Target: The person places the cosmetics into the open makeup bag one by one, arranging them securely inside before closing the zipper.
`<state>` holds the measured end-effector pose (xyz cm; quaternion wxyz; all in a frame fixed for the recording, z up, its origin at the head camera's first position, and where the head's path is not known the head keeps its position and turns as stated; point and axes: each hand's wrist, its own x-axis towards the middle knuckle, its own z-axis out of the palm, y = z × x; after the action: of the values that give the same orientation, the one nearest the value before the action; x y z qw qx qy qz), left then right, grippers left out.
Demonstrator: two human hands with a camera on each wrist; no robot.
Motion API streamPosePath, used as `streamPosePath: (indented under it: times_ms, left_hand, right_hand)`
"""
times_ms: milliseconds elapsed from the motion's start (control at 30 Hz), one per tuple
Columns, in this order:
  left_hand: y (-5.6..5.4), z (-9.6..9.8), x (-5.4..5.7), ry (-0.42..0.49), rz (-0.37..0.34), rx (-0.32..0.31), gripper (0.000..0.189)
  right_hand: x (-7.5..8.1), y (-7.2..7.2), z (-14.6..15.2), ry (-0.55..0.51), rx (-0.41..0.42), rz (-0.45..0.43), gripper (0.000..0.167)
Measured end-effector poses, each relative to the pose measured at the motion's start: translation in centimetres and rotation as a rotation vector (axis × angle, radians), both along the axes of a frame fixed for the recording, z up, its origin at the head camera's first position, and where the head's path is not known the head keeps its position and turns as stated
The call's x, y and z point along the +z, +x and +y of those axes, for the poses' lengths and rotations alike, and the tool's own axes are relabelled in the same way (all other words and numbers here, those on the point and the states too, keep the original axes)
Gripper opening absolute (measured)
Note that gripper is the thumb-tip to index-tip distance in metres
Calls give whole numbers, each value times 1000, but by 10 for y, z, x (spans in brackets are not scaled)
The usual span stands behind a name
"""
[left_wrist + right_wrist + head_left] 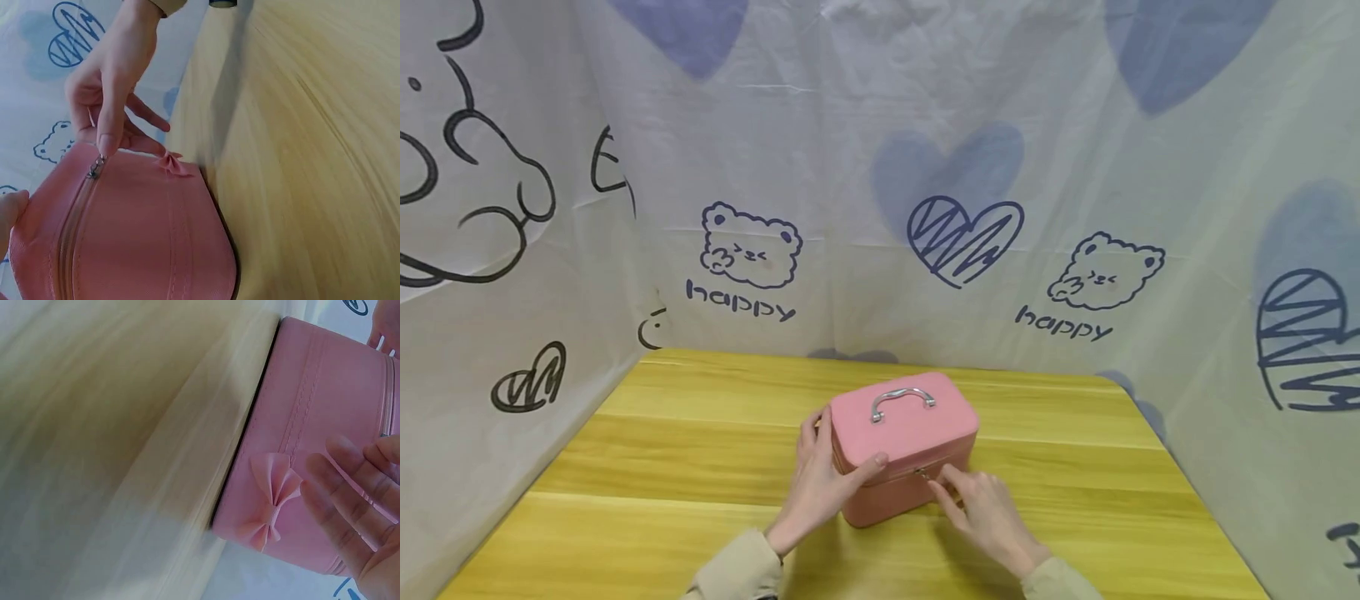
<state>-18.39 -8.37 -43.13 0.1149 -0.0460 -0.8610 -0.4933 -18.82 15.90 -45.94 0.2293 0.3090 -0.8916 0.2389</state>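
A pink cosmetic case (895,425) with a silver handle (901,398) on its lid stands upright on the table. My left hand (820,475) holds the case at its left front corner, thumb on the front edge of the lid, fingers along the left side. At the front, my right hand (981,508) pinches the metal zipper pull (95,167) between thumb and index finger. Teeth of the zipper (65,250) run along the case below the lid. Beneath them sits a pink bow (274,506), close to the right hand's other fingers.
The wooden table (685,467) extends around the case on all sides. White cloth (850,167) printed with hearts and bears hangs behind it and at both sides. A small dark object (222,3) shows at the top edge of the left wrist view.
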Motion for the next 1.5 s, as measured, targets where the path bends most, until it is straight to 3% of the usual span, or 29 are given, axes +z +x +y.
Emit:
streamPosePath:
  times_ms: [233,467,700,1100,1500]
  left_hand:
    - [-9,-7,-3,71,17,-74,95]
    - [-14,3,-3,61,99,-4,63]
    - [-19,10,-5,34,110,55,84]
    - [-28,2,-5,14,101,-16,83]
    - [-29,-1,-2,4,90,-30,82]
  right_hand:
    - [-1,-1,-10,25,-13,54,23]
    - [-1,-1,-28,18,-41,133,25]
    - [-3,0,-35,-16,-49,102,26]
    - [-2,-2,-32,36,-66,155,27]
    - [-2,-3,-28,34,-50,201,30]
